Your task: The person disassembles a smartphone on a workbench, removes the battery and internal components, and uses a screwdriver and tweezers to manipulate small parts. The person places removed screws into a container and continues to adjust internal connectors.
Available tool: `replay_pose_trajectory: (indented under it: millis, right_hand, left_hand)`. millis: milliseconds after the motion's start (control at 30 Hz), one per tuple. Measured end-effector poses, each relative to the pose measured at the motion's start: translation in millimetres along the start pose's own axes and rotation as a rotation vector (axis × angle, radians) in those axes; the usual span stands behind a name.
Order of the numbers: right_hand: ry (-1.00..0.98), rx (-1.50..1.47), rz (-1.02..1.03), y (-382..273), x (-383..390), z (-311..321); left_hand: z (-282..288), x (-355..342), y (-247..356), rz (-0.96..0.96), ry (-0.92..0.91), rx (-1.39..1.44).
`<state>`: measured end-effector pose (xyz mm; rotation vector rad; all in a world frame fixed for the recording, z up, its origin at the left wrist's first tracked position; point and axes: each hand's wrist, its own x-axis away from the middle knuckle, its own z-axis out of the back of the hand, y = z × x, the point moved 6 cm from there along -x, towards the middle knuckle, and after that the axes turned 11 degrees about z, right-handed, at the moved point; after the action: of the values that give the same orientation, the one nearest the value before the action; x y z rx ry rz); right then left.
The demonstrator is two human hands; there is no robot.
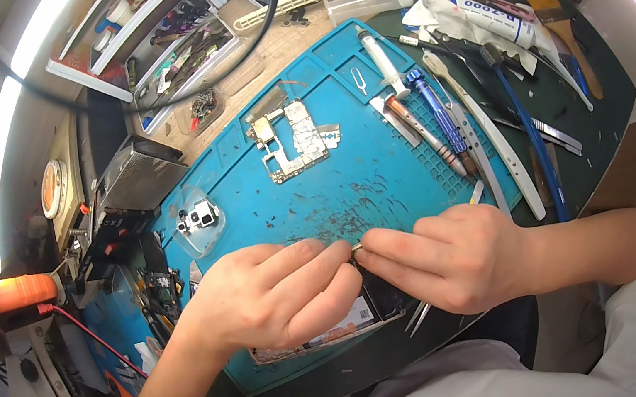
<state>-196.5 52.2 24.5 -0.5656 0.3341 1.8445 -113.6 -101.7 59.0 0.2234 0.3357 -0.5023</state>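
My left hand and my right hand meet over the front of the blue mat, fingers closed and tips nearly touching. A small pale piece shows between the fingertips; its kind is too small to make out. Below the hands lies an opened phone body, partly hidden by my left hand. Tweezer tips stick out under my right hand. Farther back on the mat rests a phone circuit board. A camera module sits in a clear dish to the left.
Right of the board lie a syringe, a blue screwdriver, white pry tool and blue-handled brush. A wide brush is beyond them. A dark metal box stands left; a black cable arches across the upper view.
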Motion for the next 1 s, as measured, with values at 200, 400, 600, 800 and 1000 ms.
replay_pose_trajectory:
  millis: [200, 400, 600, 800, 1000]
  right_hand:
    - [0.029, -0.016, -0.016, 0.7, 1.7, -0.9]
    - [0.083, -0.024, -0.022, 1.8, 4.7, -2.0]
    - [0.099, -0.028, -0.033, 0.8, 3.9, -1.8]
    - [0.109, -0.035, -0.037, 0.6, 4.0, -3.1]
    - [0.116, -0.033, -0.043, 0.0, 4.4, -4.0]
  left_hand:
    - [-3.6, 0.2, 1.3, -0.145, 0.021, 0.003]
    - [-4.2, -4.2, 1.0, -0.215, -0.018, -0.002]
    - [-5.7, -0.4, -0.6, -0.22, -0.042, 0.02]
    - [-7.3, 1.1, -0.5, -0.217, -0.034, 0.023]
    - [-6.7, -0.6, 0.4, -0.218, -0.038, 0.027]
